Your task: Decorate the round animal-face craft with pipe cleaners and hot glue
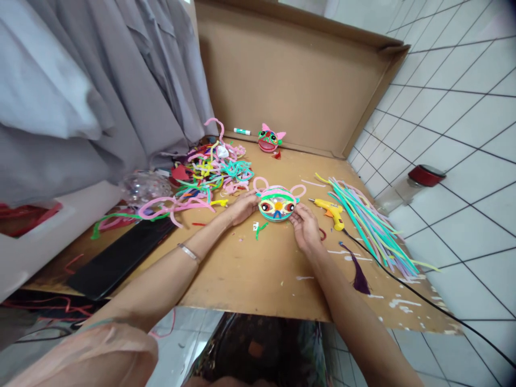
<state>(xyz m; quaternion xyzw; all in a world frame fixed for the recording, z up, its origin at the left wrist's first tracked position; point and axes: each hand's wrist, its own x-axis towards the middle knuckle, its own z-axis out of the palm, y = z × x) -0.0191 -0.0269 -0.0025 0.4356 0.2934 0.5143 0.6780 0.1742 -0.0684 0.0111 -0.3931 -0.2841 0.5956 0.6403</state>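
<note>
Between my two hands is a round pipe-cleaner animal head (pixel 278 206), with pink loop ears, dark-centred eyes, an orange nose and green bands over a clear body. My left hand (pixel 245 208) grips its left edge, the fingertips partly hidden behind it. On the opposite edge, my right hand (pixel 305 223) holds it with bent fingers. Just below the head lie a bent green pipe-cleaner piece (pixel 261 230) and a small white scrap. A yellow hot glue gun (pixel 331 210) rests to the right of my right hand.
Loose pipe cleaners (pixel 374 226) lie along the right side, near a purple tassel (pixel 358 273) and the glue gun's black cord. A tangled pipe-cleaner pile (pixel 217 169) and a black tray-like object (pixel 123 258) are on the left. A finished-looking head (pixel 270 140) stands by the cardboard (pixel 294 80).
</note>
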